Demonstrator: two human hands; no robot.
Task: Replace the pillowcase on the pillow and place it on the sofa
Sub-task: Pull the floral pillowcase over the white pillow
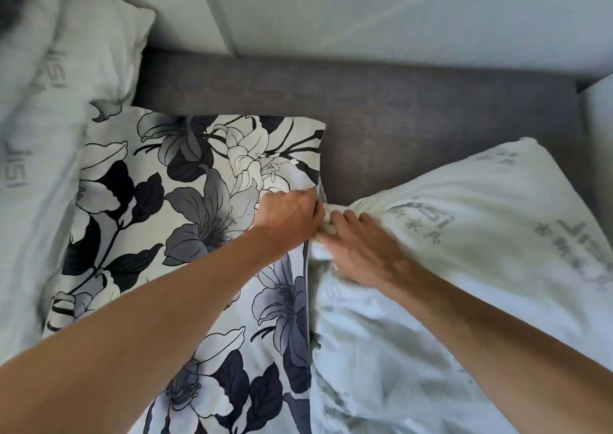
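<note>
A flower-printed pillowcase (185, 221) in black, grey and cream lies flat on the grey sofa (414, 108). A white pillow (464, 267) with grey lettering lies to its right, its left end at the case's open edge. My left hand (288, 218) grips the edge of the pillowcase opening. My right hand (361, 247) is blurred and pinches the bunched corner of the white pillow right beside the left hand.
Another white pillow (49, 135) with grey lettering leans at the far left of the sofa. A pale wall (398, 9) rises behind the sofa back. A white edge (600, 128) shows at the far right.
</note>
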